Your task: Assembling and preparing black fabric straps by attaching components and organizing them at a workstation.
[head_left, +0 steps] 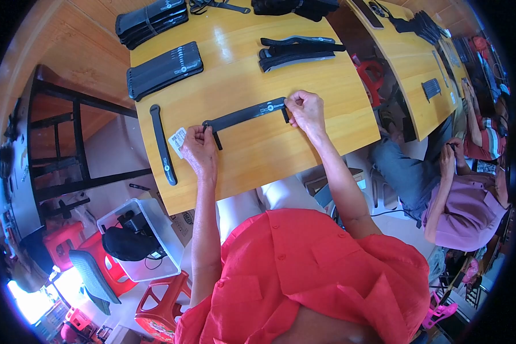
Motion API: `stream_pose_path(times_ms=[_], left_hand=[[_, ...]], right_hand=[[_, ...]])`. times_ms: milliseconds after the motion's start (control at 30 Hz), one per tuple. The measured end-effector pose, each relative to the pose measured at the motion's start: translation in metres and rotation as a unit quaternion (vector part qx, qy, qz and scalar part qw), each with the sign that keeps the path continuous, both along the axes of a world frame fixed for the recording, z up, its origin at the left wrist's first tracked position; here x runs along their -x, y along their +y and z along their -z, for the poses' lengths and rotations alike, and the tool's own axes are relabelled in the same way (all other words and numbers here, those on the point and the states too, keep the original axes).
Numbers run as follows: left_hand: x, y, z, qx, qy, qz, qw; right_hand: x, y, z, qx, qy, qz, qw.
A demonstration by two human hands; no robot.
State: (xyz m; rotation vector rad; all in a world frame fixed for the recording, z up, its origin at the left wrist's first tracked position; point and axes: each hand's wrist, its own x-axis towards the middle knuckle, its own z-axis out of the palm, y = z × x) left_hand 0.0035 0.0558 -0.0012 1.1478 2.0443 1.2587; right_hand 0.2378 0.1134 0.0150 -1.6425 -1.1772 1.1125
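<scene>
A flat black strap (243,117) with a pale print stretches between my two hands over the yellow table. My left hand (199,150) pinches its left end, and a narrow black piece hangs down beside those fingers. At the other end, my right hand (305,112) grips the strap between thumb and fingers, with another short black piece hanging below. Against the left hand is a white printed label (178,139); whether the hand holds it I cannot tell. A second black strap (163,146) lies lengthwise on the table, left of that hand.
Stacks of black straps (165,69) and a looser pile (295,53) lie farther back on the table (252,166). Left of it stand a black metal frame (77,140) and a white bin (178,258). Red stools (160,307) are nearby. Another person (464,212) sits at right.
</scene>
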Motion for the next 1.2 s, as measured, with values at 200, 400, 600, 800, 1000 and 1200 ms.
stream_pose_path(times_ms=[200,400,600,800,1000,1200], left_hand=[[-0.004,-0.002,-0.006,-0.012,0.014,-0.004,1.0],[0.002,-0.002,0.009,-0.044,0.049,-0.003,0.998],[0.003,-0.001,0.011,-0.029,-0.005,-0.008,1.0],[0.003,0.0,0.01,-0.023,-0.018,-0.004,1.0],[0.002,0.001,0.004,-0.006,-0.011,0.002,1.0],[0.003,0.001,0.003,-0.015,-0.02,0.001,1.0]], right_hand=[[0.001,0.0,-0.001,0.003,0.0,0.004,1.0],[0.003,0.0,-0.004,0.008,-0.001,0.005,1.0],[0.003,-0.001,-0.003,0.0,0.006,0.009,1.0],[0.004,-0.002,-0.006,0.001,0.004,0.01,1.0],[0.002,-0.001,-0.004,0.0,-0.006,0.008,1.0],[0.005,-0.002,-0.005,-0.01,-0.017,0.005,1.0]])
